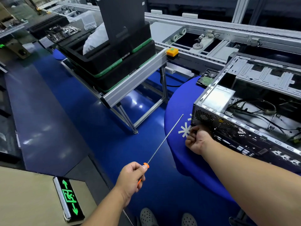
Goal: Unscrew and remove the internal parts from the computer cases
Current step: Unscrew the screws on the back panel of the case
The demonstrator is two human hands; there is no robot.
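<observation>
Blue round counter (pixel 179 101) carries open computer case (pixel 244 111) on right side; hard drive (pixel 206 79) flat at far edge, just beside case.

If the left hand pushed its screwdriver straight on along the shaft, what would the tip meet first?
Probably the rear corner of the open computer case. The left hand aims the screwdriver up and right toward it, though depth is unclear.

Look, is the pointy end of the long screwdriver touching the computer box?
No. The screwdriver in the left hand points up over the blue floor, its tip stopping short of the computer case, where the right hand rests.
</observation>
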